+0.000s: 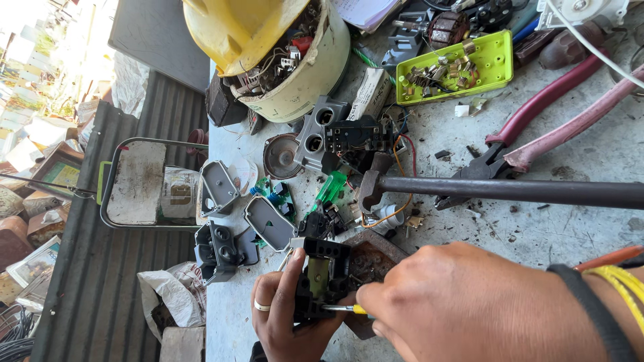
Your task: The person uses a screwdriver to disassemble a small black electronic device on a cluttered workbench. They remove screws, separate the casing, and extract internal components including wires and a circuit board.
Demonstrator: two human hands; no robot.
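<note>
Screwdriver (342, 309) against held black socket (323, 278)

head view, looking steeply down, close over workbench (537, 228)

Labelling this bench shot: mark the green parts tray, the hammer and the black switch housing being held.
green parts tray (500, 64), head view, bare right part of its floor.
hammer (523, 191), head view, middle of its dark handle.
black switch housing (322, 278), head view, centre of its body.

On the counter (570, 228), the hammer (496, 190) is my landmark: pliers (537, 127) and the tray (500, 64) of small parts lie behind it, my socket block (322, 278) before it, the bucket (315, 74) behind-left.
</note>
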